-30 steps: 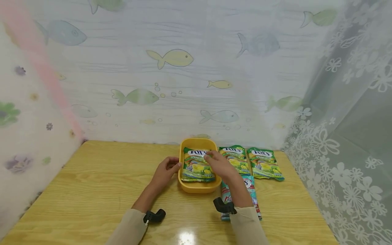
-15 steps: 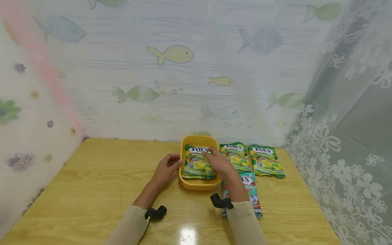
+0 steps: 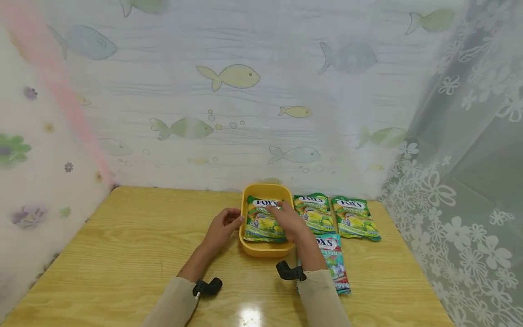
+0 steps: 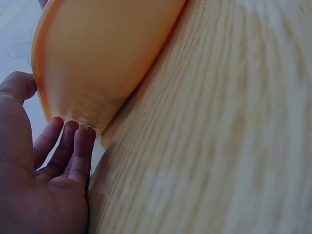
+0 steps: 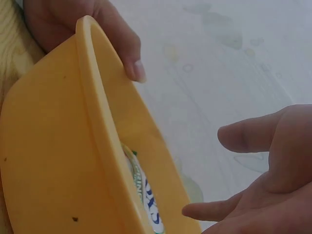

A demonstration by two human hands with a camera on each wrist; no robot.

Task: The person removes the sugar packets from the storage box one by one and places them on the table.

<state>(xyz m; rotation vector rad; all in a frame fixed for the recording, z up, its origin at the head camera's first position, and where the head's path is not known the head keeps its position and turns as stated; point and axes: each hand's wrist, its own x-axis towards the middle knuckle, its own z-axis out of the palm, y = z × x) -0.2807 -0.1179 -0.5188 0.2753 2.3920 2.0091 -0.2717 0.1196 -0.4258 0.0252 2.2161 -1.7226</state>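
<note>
A yellow plastic tub (image 3: 266,251) stands on the table with a green FOX'S candy bag (image 3: 263,222) lying face up inside. My left hand (image 3: 220,228) is at the tub's left side. In the left wrist view its fingertips (image 4: 83,134) touch the outer wall and its thumb meets the rim. Over the bag's upper right part is my right hand (image 3: 289,221), partly covering the printing. The right wrist view has that hand (image 5: 278,170) with thumb and a finger spread apart, beside the tub's mouth, nothing between them.
Two more green FOX'S bags, a nearer one (image 3: 313,215) and a farther one (image 3: 354,218), lie right of the tub. A teal and red FOX'S bag (image 3: 336,265) lies in front of them, partly under my right forearm. A fish-printed curtain (image 3: 233,150) hangs behind the wooden table (image 3: 143,240).
My right hand has shifted slightly left and down over the candy bag, uncovering more of the teal bag. My left hand keeps its place at the tub.
</note>
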